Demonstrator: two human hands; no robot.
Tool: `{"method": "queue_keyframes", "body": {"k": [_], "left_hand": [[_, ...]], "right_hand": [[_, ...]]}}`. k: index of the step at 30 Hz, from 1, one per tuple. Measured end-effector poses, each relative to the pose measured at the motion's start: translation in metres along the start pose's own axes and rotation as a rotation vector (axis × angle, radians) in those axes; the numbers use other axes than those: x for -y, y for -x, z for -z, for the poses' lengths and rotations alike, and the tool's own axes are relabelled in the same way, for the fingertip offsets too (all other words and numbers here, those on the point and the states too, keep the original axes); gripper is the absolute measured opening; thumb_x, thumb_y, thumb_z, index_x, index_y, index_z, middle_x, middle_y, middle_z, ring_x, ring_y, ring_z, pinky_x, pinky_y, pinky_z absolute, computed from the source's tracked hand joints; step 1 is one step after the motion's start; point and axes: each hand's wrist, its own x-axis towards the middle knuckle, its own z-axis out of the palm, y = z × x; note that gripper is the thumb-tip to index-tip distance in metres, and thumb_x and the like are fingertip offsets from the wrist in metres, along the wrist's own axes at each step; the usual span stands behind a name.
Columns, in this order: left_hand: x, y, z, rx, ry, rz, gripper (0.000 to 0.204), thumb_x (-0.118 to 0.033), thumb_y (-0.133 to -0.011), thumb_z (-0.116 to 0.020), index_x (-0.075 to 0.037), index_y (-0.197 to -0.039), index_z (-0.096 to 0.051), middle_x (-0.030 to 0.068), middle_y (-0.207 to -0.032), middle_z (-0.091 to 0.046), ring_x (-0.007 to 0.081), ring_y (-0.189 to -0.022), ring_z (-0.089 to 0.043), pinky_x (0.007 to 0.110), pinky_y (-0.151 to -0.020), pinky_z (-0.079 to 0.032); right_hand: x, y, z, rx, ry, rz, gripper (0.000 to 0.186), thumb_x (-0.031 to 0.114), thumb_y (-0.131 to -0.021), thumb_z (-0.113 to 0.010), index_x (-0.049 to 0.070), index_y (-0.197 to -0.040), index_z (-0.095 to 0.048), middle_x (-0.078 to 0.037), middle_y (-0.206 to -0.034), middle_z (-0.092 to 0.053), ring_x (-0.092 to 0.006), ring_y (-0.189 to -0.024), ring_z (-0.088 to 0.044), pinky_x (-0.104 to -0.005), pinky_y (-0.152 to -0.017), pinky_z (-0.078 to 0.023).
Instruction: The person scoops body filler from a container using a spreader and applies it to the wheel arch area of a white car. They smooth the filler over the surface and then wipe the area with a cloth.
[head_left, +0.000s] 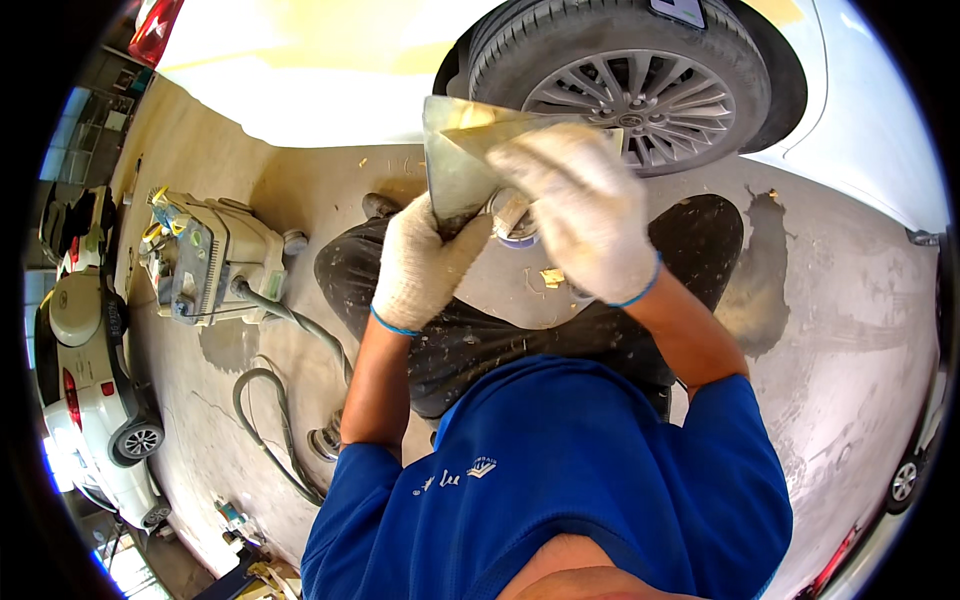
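Note:
My left hand (425, 262), in a white knit glove, grips the lower edge of a flat greyish board (455, 170) with yellowish paste smeared on it. My right hand (585, 205), gloved the same way and blurred by motion, is closed over the board's right side. Its fingers hold a flat putty spreader (500, 128), partly hidden by the glove. Below the board, between my knees, a round can (517, 238) shows only in part. Yellow scraps (552, 277) lie on the floor beside the can.
Ahead stands a white car with yellowish patches on its body (330, 60) and a wheel (630, 100); a phone (680, 10) rests on the tyre. To the left are a dust-extractor-like machine (225, 255), its hose (245, 400) and a round sander (325, 440). Another white car (95, 390) stands farther left.

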Motion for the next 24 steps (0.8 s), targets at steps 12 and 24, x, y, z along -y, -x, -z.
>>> {"method": "queue_keyframes", "body": {"k": [12, 24], "left_hand": [[-0.019, 0.000, 0.000, 0.063, -0.130, 0.023, 0.027, -0.009, -0.093, -0.071, 0.003, -0.117, -0.068, 0.0068, -0.093, -0.074, 0.0096, -0.084, -0.063, 0.029, -0.077, -0.054], [-0.033, 0.002, -0.011, 0.086, 0.001, 0.079, 0.028, -0.009, -0.092, -0.071, 0.003, -0.117, -0.068, -0.0001, -0.092, -0.070, 0.0077, -0.078, -0.057, 0.026, -0.072, -0.050]], "right_hand": [[0.011, -0.009, 0.014, 0.103, 0.037, -0.079, 0.033, -0.004, -0.080, -0.070, 0.004, -0.112, -0.075, -0.009, -0.107, -0.070, -0.0309, -0.098, -0.066, -0.0383, -0.083, -0.056], [-0.016, -0.022, 0.014, -0.004, -0.170, -0.092, 0.029, -0.007, -0.083, -0.066, 0.003, -0.108, -0.075, -0.011, -0.102, -0.070, -0.0314, -0.090, -0.066, -0.0395, -0.080, -0.056]]}}
